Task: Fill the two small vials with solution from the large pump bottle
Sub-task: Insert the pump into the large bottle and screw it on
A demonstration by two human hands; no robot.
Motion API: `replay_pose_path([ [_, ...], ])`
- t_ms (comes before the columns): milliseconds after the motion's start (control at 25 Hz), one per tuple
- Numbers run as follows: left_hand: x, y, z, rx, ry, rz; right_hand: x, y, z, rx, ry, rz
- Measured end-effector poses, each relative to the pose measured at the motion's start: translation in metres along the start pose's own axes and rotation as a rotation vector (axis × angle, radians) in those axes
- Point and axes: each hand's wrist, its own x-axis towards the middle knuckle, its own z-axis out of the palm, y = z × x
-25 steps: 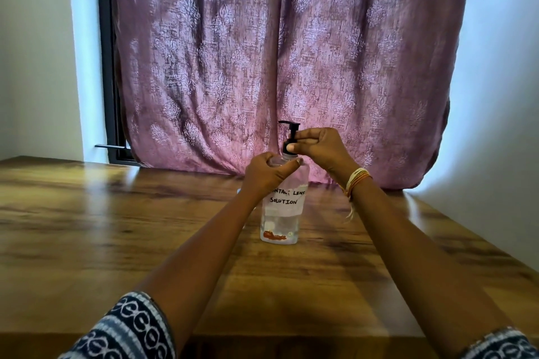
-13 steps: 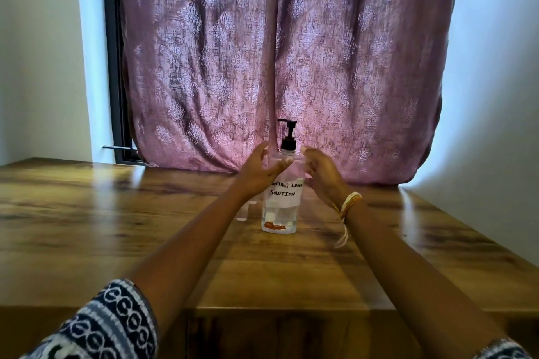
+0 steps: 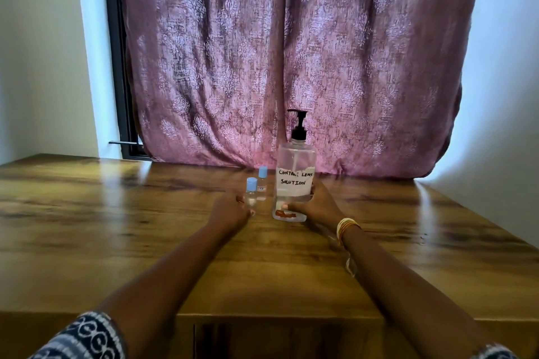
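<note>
Setup step, I'd say: left hand (image 3: 230,210) grip pinching near vial (image 3: 251,192), right hand (image 3: 315,207) wrapped round pump bottle (image 3: 296,181) base, all frame center on counter (image 3: 116,227). Next probably needs cap off, vial under nozzle. Count: 2 vials w/ 2nd vial (image 3: 262,183), both capped; 1 bottle.

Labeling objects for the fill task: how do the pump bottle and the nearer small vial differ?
The pump bottle is far taller and wider than the nearer vial. The bottle has a black pump head; the vial has a light blue cap. The bottle carries a handwritten white label reading "contact lens solution"; no label is readable on the vial. The right hand grips the bottle's base; the left hand is at the vial. Both are clear and stand upright on the wooden table.
</note>
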Motion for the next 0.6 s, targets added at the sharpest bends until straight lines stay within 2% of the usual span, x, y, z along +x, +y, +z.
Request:
replay_pose_path([
  [360,0.066,-0.001,0.006,0.214,0.051,0.041,0.070,0.019,0.007,-0.054,-0.034,0.019],
  [600,0.070,-0.003,0.006,0.227,0.062,0.051,0.073,0.028,0.008,-0.048,-0.042,0.083],
])
